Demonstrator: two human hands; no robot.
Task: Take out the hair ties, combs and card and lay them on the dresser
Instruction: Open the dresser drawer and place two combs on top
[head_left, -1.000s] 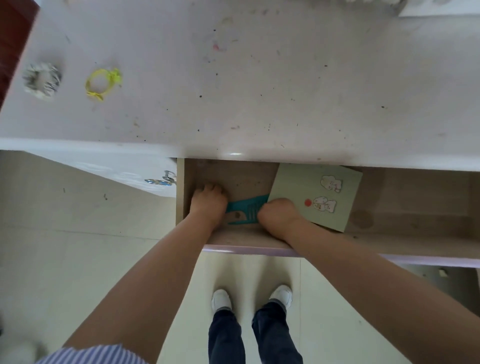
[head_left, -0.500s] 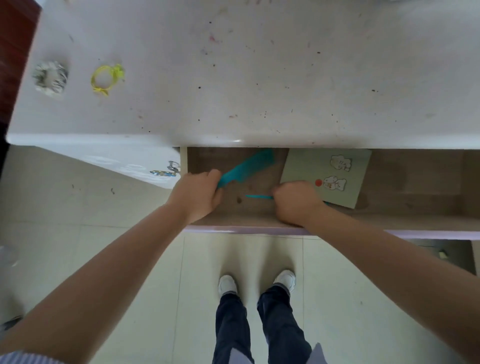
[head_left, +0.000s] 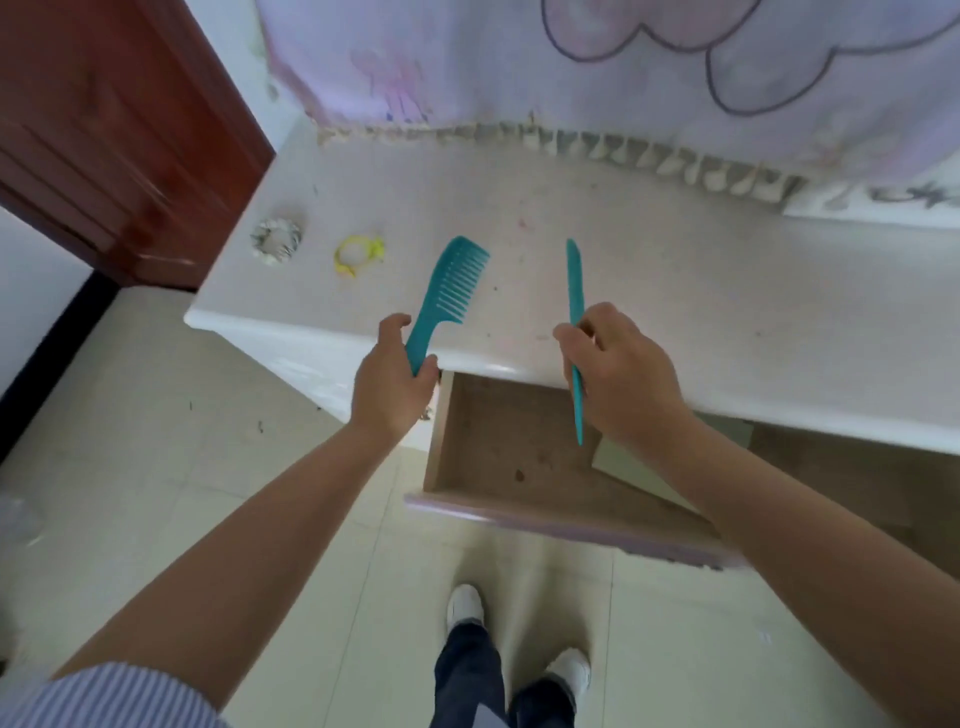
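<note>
Bright, even daylight; soft shadows inside the drawer (head_left: 498, 441). Mild glare on the surface (head_left: 727, 312) front edge. Slight motion blur throughout; wide-angle bending at frame edges.

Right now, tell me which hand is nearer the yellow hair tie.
Left. The left hand is just below and right of the yellow hair tie; the right hand is farther right, beyond the wide comb.
</note>
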